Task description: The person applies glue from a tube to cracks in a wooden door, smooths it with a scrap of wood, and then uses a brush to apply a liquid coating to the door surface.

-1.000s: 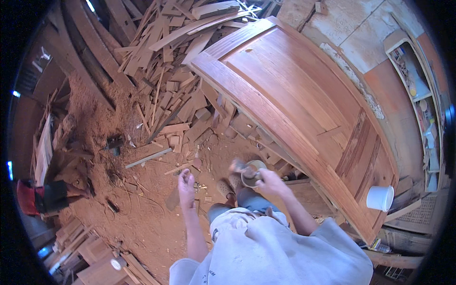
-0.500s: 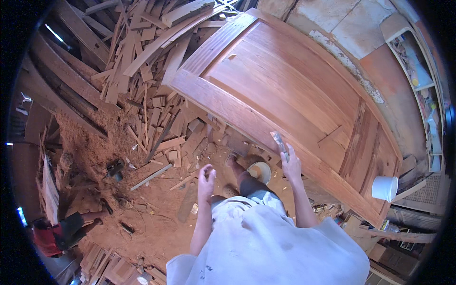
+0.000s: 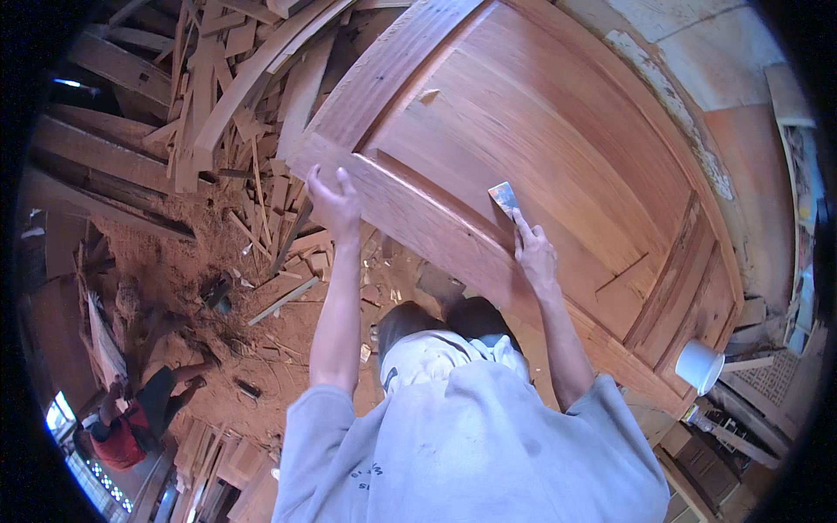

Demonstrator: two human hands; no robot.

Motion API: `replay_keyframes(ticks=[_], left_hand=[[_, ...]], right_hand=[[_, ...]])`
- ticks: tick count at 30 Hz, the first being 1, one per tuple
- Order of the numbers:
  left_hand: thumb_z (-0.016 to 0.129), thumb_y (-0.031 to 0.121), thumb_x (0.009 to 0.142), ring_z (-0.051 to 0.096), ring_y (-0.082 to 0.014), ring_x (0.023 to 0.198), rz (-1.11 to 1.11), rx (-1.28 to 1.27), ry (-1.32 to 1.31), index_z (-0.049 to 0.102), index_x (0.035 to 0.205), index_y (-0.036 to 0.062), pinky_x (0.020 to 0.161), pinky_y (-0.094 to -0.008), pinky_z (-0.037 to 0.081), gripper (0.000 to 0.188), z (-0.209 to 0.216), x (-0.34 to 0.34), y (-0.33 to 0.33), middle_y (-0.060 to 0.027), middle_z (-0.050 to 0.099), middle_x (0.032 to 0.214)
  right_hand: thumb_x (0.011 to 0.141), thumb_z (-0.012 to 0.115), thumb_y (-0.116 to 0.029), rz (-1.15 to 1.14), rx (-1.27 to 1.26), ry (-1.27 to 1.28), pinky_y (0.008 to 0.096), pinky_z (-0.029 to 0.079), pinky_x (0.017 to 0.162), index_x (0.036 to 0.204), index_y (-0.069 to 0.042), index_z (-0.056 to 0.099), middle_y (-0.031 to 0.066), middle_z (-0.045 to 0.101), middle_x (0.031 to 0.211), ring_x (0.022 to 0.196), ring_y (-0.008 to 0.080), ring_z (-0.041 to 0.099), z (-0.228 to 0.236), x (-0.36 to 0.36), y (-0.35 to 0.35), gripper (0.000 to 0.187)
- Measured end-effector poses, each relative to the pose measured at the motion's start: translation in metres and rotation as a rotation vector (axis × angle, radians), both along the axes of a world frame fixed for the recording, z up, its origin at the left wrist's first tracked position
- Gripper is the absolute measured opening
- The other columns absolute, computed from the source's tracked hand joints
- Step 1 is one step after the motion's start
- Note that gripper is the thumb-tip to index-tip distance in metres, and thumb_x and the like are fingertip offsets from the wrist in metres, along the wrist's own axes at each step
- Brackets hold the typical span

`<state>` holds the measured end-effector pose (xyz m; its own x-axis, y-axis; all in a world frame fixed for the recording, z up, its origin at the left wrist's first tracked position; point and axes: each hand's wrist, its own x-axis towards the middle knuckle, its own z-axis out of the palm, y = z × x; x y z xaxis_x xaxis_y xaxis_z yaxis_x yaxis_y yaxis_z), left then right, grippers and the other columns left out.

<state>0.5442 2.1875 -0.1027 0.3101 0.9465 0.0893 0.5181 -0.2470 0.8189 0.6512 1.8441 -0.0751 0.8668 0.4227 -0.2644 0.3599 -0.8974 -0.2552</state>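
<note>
A large reddish wooden door (image 3: 540, 131) lies flat in front of me, filling the upper right. My right hand (image 3: 534, 251) grips a small putty knife (image 3: 505, 199), whose blade rests on the door's raised panel near its lower rail. My left hand (image 3: 334, 200) is raised with fingers spread, reaching to the door's near left edge; whether it touches the wood I cannot tell. It holds nothing.
A heap of wood offcuts and planks (image 3: 235, 96) lies to the upper left over a sawdust-covered floor (image 3: 174, 270). A white tub (image 3: 700, 366) sits by the door's right corner. A person in red (image 3: 122, 427) crouches at lower left. Shelves (image 3: 806, 200) stand at far right.
I have risen from a crouch over a small tin on the floor. My right hand has lifted the putty knife onto the door panel, and my left hand has moved up to the door's edge.
</note>
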Motion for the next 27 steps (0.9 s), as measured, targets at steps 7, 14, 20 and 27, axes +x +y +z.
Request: replay_keyframes(ticks=[7,14,20,27], left_hand=[[0.060,0.041,0.090,0.043,-0.0380,0.128,-0.084,0.517,0.370,0.045,0.131,-0.0002,0.108,-0.0522,0.031,0.060,-0.052,0.033,0.025,-0.0230,0.046,0.136],[0.063,0.052,0.086,0.040,-0.0384,0.130,-0.118,0.480,0.326,0.046,0.129,-0.0014,0.109,-0.0521,0.030,0.071,-0.051,0.040,0.027,-0.0234,0.046,0.136],[0.068,0.055,0.082,0.039,-0.0397,0.131,-0.138,0.450,0.352,0.048,0.128,-0.0044,0.110,-0.0519,0.028,0.078,-0.044,0.041,0.027,-0.0247,0.044,0.138],[0.068,0.060,0.079,0.037,-0.0400,0.131,-0.147,0.430,0.357,0.047,0.127,-0.0026,0.109,-0.0546,0.026,0.082,-0.046,0.041,0.029,-0.0243,0.043,0.137]], right_hand=[[0.091,0.058,-0.023,0.152,-0.053,0.032,0.0496,0.054,0.068,0.140,-0.026,0.046,0.0164,0.060,0.092,0.078,0.0357,0.066,0.003,0.064,0.056,0.050],[0.098,0.049,-0.028,0.209,-0.038,0.024,0.0510,0.051,0.063,0.131,-0.024,0.054,0.0182,0.058,0.082,0.069,0.0385,0.063,0.005,0.101,0.101,0.034],[0.091,0.058,-0.021,0.236,-0.071,0.079,0.0501,0.055,0.066,0.133,-0.020,0.049,0.0189,0.061,0.091,0.076,0.0375,0.067,0.005,0.120,0.141,0.044],[0.091,0.057,-0.021,0.243,-0.049,0.103,0.0505,0.055,0.068,0.130,-0.018,0.052,0.0205,0.062,0.094,0.078,0.0383,0.067,0.003,0.134,0.179,0.040]])
